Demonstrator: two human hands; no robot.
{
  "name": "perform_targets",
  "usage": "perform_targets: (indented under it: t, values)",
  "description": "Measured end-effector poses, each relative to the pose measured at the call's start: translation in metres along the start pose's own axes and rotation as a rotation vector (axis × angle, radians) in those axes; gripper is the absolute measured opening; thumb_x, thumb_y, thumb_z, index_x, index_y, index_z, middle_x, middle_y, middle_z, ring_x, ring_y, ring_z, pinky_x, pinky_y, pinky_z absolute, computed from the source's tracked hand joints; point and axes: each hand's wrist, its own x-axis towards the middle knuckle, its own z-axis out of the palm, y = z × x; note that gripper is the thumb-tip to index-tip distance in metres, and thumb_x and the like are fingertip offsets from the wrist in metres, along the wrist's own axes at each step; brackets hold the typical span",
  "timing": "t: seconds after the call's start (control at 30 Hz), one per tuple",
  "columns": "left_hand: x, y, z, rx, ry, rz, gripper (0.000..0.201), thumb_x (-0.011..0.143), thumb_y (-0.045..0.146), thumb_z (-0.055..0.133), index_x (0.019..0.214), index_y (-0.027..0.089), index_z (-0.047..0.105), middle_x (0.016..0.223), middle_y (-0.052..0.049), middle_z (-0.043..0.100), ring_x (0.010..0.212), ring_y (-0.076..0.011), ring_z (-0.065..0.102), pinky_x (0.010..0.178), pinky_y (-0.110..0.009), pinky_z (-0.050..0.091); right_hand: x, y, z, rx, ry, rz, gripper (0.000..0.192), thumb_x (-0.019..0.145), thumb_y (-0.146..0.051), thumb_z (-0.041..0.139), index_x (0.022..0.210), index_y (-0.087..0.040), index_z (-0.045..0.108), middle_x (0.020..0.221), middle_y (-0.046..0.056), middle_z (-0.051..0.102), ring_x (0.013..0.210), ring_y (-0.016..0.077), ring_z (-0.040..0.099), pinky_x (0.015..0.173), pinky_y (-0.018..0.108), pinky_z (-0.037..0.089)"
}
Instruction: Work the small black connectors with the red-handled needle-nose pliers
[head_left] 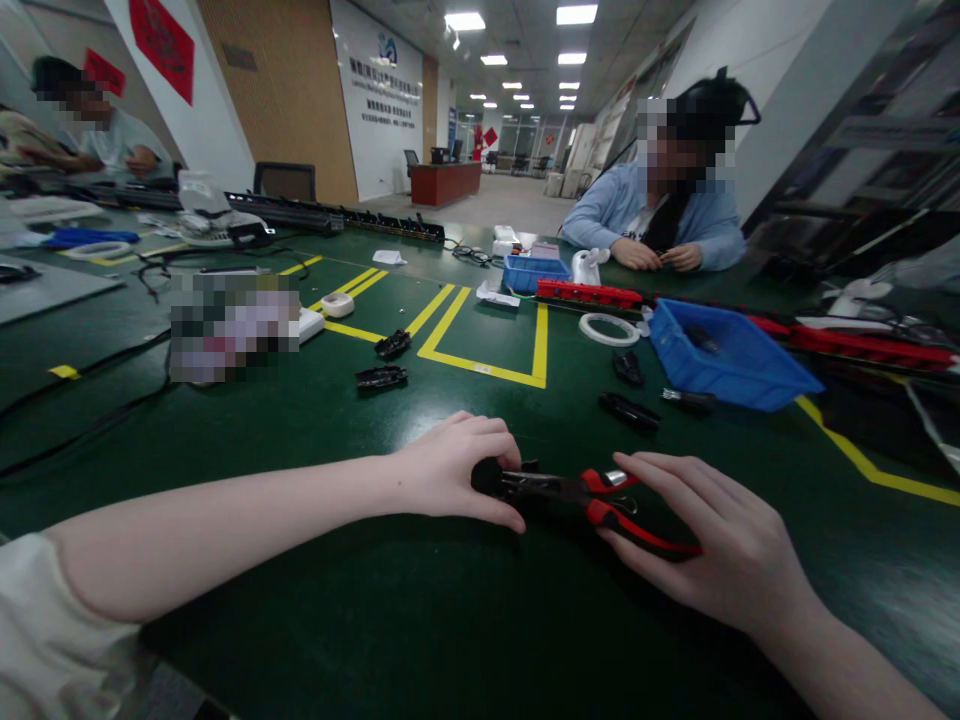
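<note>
My left hand [469,470] is closed around a small black plastic part [489,477], partly hidden by the fingers. My right hand [701,535] holds long-nose pliers [592,495] with red and black handles, the thumb on the lower handle and the fingers on the upper one. The handles are spread apart. The jaws point left and reach the black part; whether they grip it I cannot tell. Just beyond my hands lie a black part [630,411] and another black piece [628,367] on the green table [465,620].
Right of centre stands a blue bin [739,365] with dark pieces inside, beside a tape roll [609,330]. Two black parts [381,378] lie left of the yellow tape outline [484,370]. Cables [82,440] run along the left. A person [660,200] sits across the table.
</note>
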Motion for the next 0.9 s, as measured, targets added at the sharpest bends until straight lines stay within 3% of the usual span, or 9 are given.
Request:
perform_targets:
  t: [0.17, 0.47, 0.57, 0.67, 0.77, 0.9]
  values:
    - [-0.001, 0.004, 0.000, 0.056, 0.007, 0.042, 0.052, 0.075, 0.064, 0.074, 0.097, 0.018, 0.063, 0.093, -0.002, 0.065, 0.088, -0.0209, 0.061, 0.083, -0.033, 0.039, -0.003, 0.002, 0.002, 0.022, 0.013, 0.040, 0.053, 0.082, -0.035, 0.071, 0.130, -0.019, 0.057, 0.110, 0.012, 0.069, 0.093, 0.0276, 0.069, 0.076, 0.042, 0.060]
    - [-0.010, 0.011, -0.003, -0.018, 0.090, 0.133, 0.033, 0.084, 0.030, 0.062, 0.114, 0.017, 0.060, 0.095, -0.003, 0.067, 0.090, -0.0204, 0.065, 0.094, -0.037, 0.042, -0.001, -0.004, -0.004, 0.028, 0.083, -0.010, 0.059, 0.080, -0.030, 0.072, 0.134, -0.018, 0.053, 0.109, 0.013, 0.068, 0.090, 0.0281, 0.069, 0.073, 0.043, 0.058]
    - [-0.011, 0.011, -0.003, -0.045, 0.102, 0.131, 0.044, 0.083, 0.010, 0.046, 0.126, 0.017, 0.053, 0.107, -0.007, 0.065, 0.100, -0.0203, 0.063, 0.096, -0.037, 0.046, -0.001, -0.005, -0.005, 0.029, 0.107, -0.010, 0.061, 0.080, -0.028, 0.072, 0.136, -0.018, 0.052, 0.110, 0.014, 0.067, 0.090, 0.0285, 0.069, 0.073, 0.043, 0.058]
    - [-0.009, 0.008, -0.002, -0.051, 0.073, 0.137, 0.062, 0.078, -0.001, 0.040, 0.136, 0.019, 0.044, 0.130, -0.011, 0.058, 0.122, -0.0216, 0.056, 0.103, -0.039, 0.047, -0.001, -0.003, -0.005, 0.022, 0.104, 0.002, 0.060, 0.080, -0.028, 0.072, 0.135, -0.018, 0.053, 0.109, 0.014, 0.068, 0.091, 0.0288, 0.069, 0.074, 0.043, 0.058]
    - [-0.006, 0.005, -0.001, -0.033, -0.005, 0.167, 0.074, 0.075, -0.005, 0.041, 0.145, 0.021, 0.037, 0.149, -0.011, 0.046, 0.139, -0.0232, 0.043, 0.114, -0.044, 0.039, -0.002, 0.000, -0.003, 0.021, 0.105, 0.009, 0.058, 0.080, -0.030, 0.072, 0.134, -0.019, 0.054, 0.109, 0.014, 0.068, 0.092, 0.0295, 0.068, 0.076, 0.044, 0.057]
    - [-0.004, 0.004, 0.000, 0.007, -0.088, 0.226, 0.075, 0.076, -0.002, 0.045, 0.147, 0.022, 0.038, 0.155, -0.011, 0.040, 0.143, -0.0255, 0.039, 0.119, -0.047, 0.034, -0.002, 0.000, -0.002, -0.023, 0.081, -0.028, 0.057, 0.080, -0.032, 0.072, 0.132, -0.019, 0.054, 0.107, 0.013, 0.069, 0.092, 0.0291, 0.068, 0.079, 0.046, 0.056]
